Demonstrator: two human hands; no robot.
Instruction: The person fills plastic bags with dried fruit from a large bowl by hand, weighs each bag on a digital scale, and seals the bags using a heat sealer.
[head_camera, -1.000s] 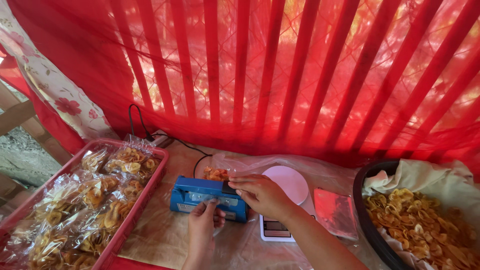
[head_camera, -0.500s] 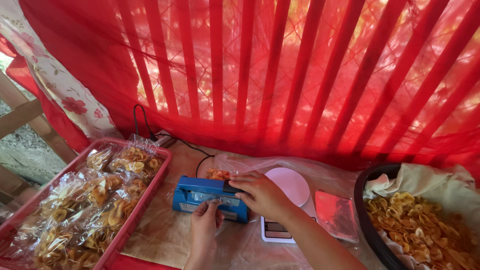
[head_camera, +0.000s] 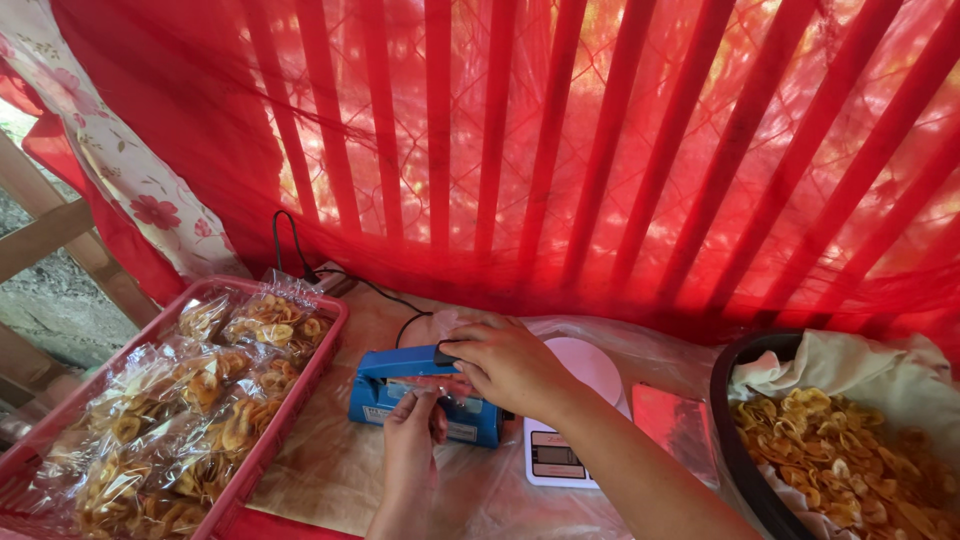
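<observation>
A blue heat sealer (head_camera: 400, 392) sits on the table in the middle. My right hand (head_camera: 505, 362) grips the black handle of its arm, which is lifted a little. Under the arm, my left hand (head_camera: 412, 428) pinches the edge of a clear plastic bag lying across the sealing bar. The bag's contents are mostly hidden behind my hands.
A red tray (head_camera: 300, 385) at the left holds several sealed bags of yellow chips (head_camera: 190, 400). A white kitchen scale (head_camera: 565, 450) stands right of the sealer. A dark basin (head_camera: 730, 440) lined with cloth holds loose chips (head_camera: 840, 450). A red curtain (head_camera: 560, 150) hangs behind. A black cord (head_camera: 330, 275) runs back.
The sealer's arm has come up slightly under my right hand. My left hand has shifted a little under the arm. The camera has tilted, so everything sits lower in view.
</observation>
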